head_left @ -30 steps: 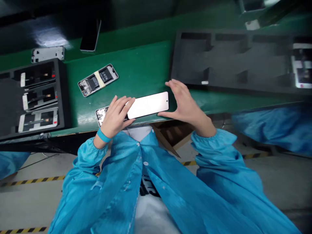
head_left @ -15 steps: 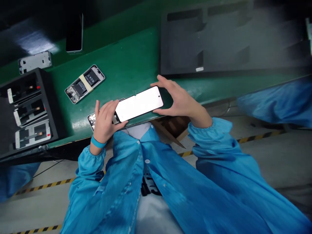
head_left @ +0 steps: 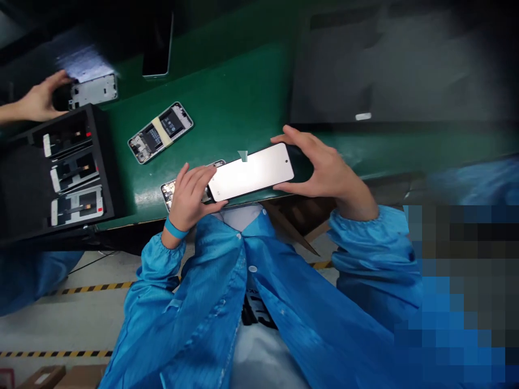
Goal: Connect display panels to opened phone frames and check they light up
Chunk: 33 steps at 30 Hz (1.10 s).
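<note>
White-lit, black-edged rectangular phone screen (head_left: 253, 173) between hands: left hand (head_left: 190, 193) part-curled on one end, right hand (head_left: 322, 166) spread wide, gripping edges. Best supported evenly, clear of silver-framed opened phone body (head_left: 167, 190) under left hand.

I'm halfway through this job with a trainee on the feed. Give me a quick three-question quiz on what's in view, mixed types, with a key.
1. Multiple choice. On which wrist is the blue wristband worn? A) right; B) left; C) both.
2. True or false. The camera hole in the lit screen is at the end nearer the right hand.
3. Fill in the blank. Across the middle of the opened phone lying beyond the left hand runs a pale ____.

Key: 1. B; 2. True; 3. strip.
</note>
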Available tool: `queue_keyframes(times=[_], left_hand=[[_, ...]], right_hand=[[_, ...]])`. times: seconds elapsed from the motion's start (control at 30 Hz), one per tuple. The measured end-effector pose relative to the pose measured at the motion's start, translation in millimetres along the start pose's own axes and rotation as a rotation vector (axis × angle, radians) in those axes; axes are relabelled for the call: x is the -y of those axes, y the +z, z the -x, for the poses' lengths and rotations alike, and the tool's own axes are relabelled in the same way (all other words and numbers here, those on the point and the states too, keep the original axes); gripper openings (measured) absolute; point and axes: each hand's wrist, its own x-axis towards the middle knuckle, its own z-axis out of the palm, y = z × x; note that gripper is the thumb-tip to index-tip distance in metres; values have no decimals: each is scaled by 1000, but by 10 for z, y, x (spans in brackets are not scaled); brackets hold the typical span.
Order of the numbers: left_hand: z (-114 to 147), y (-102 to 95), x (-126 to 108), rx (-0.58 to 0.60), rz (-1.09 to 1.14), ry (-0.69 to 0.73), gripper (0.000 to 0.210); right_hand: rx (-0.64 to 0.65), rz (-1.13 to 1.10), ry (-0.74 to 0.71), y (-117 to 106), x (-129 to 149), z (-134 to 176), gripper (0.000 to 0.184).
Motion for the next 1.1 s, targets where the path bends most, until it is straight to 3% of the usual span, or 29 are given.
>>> queue_keyframes(times=[0.17,0.4,0.57,0.67,0.73,0.93,1.1], left_hand=[[52,8,27,75,-8,-27,73],[29,1,30,174,42,-94,79],[30,-387,104,272,28,-165,94],[85,-615,201,394,32,-177,84],[112,-666,246,450,44,-167,76],[110,-594,281,447,55,-197,69],[132,-591,366,424,121,-170,90]], right_hand=[[-109,29,-162,80,-96,-4,100],[-33,68,-110,86,-124,-13,103],[7,120,-76,101,-160,-21,103],[3,139,-97,114,-185,-25,106],[-6,144,-107,119,-192,-29,106],[-25,143,-136,122,-202,-44,105],[-32,145,-139,142,-259,-46,106]])
